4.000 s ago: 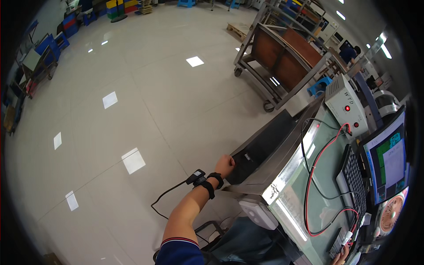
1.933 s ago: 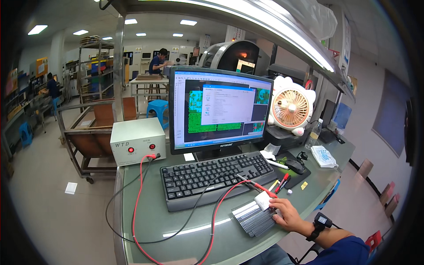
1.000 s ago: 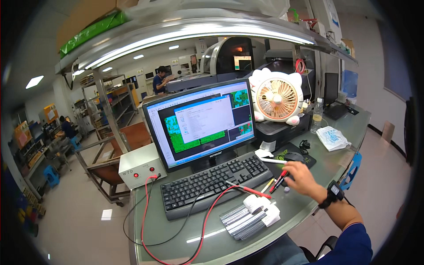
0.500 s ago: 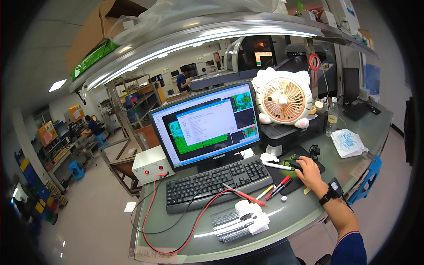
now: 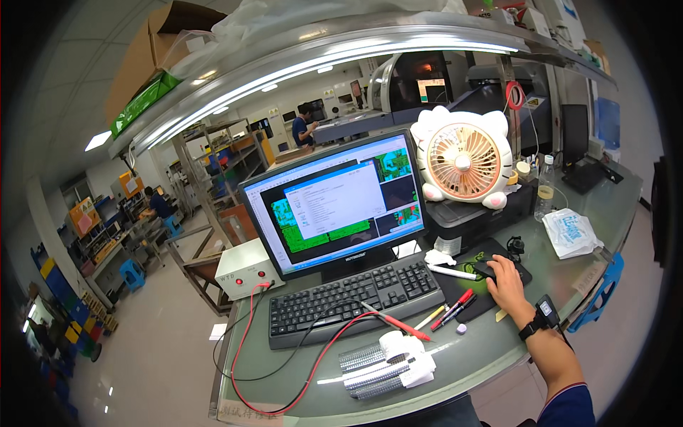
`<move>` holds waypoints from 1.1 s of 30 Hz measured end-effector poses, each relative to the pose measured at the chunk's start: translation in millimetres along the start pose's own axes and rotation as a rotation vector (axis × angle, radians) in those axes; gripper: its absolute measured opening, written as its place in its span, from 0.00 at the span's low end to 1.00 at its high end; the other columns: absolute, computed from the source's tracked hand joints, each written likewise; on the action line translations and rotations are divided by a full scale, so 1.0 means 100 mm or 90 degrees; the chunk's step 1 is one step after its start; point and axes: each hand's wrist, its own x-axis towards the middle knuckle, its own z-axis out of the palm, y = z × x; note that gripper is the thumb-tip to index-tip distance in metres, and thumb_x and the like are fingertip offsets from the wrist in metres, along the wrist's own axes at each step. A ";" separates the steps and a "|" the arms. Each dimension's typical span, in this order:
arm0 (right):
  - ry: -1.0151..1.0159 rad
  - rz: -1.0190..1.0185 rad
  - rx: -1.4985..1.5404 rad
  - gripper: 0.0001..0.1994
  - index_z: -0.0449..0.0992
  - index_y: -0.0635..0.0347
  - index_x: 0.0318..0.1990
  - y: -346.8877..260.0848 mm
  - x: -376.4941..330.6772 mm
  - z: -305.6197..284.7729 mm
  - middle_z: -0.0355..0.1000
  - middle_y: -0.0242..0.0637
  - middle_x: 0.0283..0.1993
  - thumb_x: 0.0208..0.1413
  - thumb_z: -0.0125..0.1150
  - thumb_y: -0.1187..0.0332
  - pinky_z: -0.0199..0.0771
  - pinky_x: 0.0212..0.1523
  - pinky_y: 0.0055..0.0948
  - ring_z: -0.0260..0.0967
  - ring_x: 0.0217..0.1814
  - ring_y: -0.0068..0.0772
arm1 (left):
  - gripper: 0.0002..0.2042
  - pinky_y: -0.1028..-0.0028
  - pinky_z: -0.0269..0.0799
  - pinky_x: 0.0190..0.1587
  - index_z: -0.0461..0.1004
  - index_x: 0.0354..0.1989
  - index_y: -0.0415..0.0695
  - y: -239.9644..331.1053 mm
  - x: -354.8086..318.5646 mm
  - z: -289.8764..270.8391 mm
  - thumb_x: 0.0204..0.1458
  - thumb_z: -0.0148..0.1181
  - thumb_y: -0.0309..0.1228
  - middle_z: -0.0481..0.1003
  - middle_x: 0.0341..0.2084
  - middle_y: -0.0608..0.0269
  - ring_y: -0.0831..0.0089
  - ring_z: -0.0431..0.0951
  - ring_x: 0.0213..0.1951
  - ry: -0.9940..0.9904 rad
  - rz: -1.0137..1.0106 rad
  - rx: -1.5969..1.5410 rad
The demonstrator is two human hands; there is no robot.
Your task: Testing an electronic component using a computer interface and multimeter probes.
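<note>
One hand in view: right hand (image 5: 506, 278) lies flat, grip loosely closed over black computer mouse (image 5: 485, 267) on dark mat (image 5: 466, 288), red marker (image 5: 455, 304) just left; left hand unseen

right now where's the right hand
In the head view, the right hand rests on a black mouse on the dark mat, right of the keyboard.
</note>
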 end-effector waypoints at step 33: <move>-0.024 0.016 0.011 0.22 0.67 0.60 0.52 0.04 -0.06 0.03 0.60 0.44 0.60 0.47 0.60 0.72 0.58 0.61 0.41 0.55 0.64 0.47 | 0.11 0.60 0.70 0.37 0.75 0.32 0.42 -0.14 0.17 -0.04 0.50 0.51 0.36 0.75 0.29 0.53 0.53 0.74 0.34 -0.169 0.242 -0.113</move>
